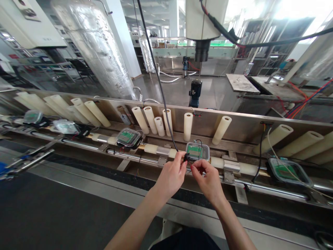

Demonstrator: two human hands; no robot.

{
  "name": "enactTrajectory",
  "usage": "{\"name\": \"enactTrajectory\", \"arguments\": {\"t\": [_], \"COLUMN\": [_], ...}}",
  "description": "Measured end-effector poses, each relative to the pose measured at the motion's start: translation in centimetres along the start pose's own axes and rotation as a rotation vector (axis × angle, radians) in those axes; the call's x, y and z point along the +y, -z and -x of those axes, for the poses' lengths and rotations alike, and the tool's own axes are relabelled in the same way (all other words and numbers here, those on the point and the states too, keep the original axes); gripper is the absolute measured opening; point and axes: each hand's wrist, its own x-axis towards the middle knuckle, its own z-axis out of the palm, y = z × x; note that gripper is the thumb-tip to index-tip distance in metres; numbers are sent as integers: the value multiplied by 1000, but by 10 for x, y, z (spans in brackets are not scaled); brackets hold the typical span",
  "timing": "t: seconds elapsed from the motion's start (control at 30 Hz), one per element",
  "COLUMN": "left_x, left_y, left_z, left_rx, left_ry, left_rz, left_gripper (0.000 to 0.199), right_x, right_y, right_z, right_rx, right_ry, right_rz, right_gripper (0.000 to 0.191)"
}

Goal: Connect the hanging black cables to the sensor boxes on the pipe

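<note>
Two hands meet over a small black connector (186, 159), too tiny to make out clearly: the left hand (170, 177) pinches it where the black cable (158, 81) ends, the right hand (208, 180) pinches its other side. It sits just before a clear-lidded box (198, 151) holding a green circuit board, on the steel rail (130, 156). No writing is legible.

From my remote seat, I see a row of cream tubes (150, 119) leaning against a steel back panel (241, 121) along the line. Further clear-lidded boxes holding green boards sit on the rail: one to the left (128, 137), one at the right (287, 171), two more wrapped ones far left (65, 126). Behind, a foil-wrapped column (97, 48) rises from the factory floor, a blue pump (195, 93) stands beyond the panel, and red and blue cables (307, 99) trail at the right.
</note>
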Motion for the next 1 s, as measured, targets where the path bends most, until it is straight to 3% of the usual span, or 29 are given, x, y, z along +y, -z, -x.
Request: {"name": "enactTrajectory", "arguments": {"t": [1.0], "left_x": [2], "left_y": [-1], "left_z": [-1], "left_rx": [-16], "left_ry": [3], "left_rz": [-104], "left_gripper": [25], "right_x": [-3], "right_y": [-2], "right_z": [-5], "right_rx": [43], "right_ry": [-57], "right_rz": [4], "right_gripper": [19]}}
